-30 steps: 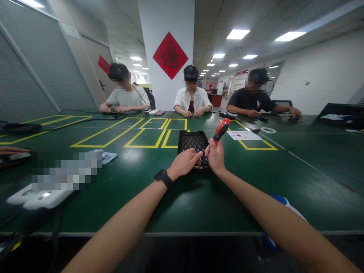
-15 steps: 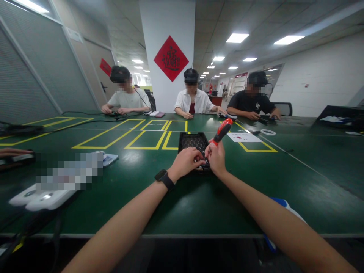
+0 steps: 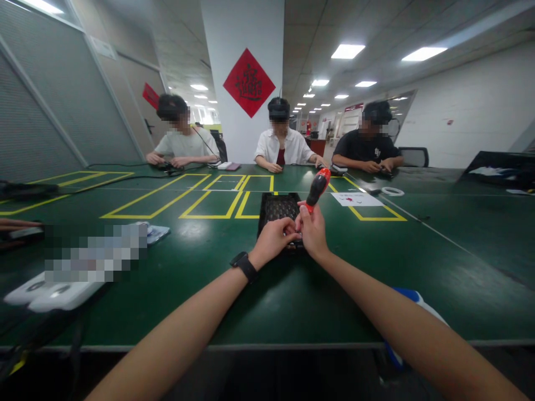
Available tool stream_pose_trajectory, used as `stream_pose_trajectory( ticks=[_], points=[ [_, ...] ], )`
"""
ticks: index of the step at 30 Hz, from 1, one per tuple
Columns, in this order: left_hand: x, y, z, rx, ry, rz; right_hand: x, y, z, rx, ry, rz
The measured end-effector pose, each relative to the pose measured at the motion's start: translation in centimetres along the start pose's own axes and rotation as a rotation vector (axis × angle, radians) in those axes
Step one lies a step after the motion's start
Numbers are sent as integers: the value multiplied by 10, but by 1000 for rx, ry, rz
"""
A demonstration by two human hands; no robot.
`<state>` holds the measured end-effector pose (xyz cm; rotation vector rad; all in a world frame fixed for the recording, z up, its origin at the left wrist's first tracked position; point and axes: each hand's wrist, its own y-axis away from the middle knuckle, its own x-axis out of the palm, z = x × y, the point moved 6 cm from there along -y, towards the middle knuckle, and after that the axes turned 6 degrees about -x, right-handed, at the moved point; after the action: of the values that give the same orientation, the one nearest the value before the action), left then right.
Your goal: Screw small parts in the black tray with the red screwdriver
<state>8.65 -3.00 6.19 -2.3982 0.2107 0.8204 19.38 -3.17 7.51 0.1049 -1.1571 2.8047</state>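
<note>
My right hand (image 3: 314, 231) is closed around a screwdriver (image 3: 318, 189) whose red and black handle points up and slightly right. Its shaft and tip are hidden by my fingers. My left hand (image 3: 273, 238), below a black wristwatch (image 3: 244, 266), has its fingertips pinched together close to the right fingertips; what they hold, if anything, is too small to make out. Both hands are over the near end of a black tray-like case (image 3: 282, 207) with a patterned inside, lying on the green table (image 3: 292, 301).
Yellow tape (image 3: 154, 214) marks rectangles on the table. A white printed sheet (image 3: 360, 199) and a white ring (image 3: 393, 191) lie to the right. A white device (image 3: 67, 292), partly blurred, sits at left. Three people are seated opposite; another hand (image 3: 16, 224) shows at far left.
My right hand and the screwdriver have shifted slightly left, and the handle stands more upright. My left fingertips have drawn in against the right ones. Across the table, a person's hand has reached sideways.
</note>
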Motion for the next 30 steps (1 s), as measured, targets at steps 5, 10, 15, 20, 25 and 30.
stream_pose_trajectory(
  ticks=[5,10,15,20,25,30],
  points=[
    [1,1,7,-44,6,22,1,1,-1,21,-49,14],
    [5,0,0,32,99,98,-1,-1,-1,16,-49,33],
    [4,0,3,-13,104,52,-3,-3,-1,-12,-13,-16],
    [4,1,4,-6,27,64,0,-2,-4,8,-14,46],
    [5,1,-1,54,57,77,0,-1,-3,-6,14,73],
    [5,-1,4,-3,118,46,-1,0,0,-35,27,35]
  ],
)
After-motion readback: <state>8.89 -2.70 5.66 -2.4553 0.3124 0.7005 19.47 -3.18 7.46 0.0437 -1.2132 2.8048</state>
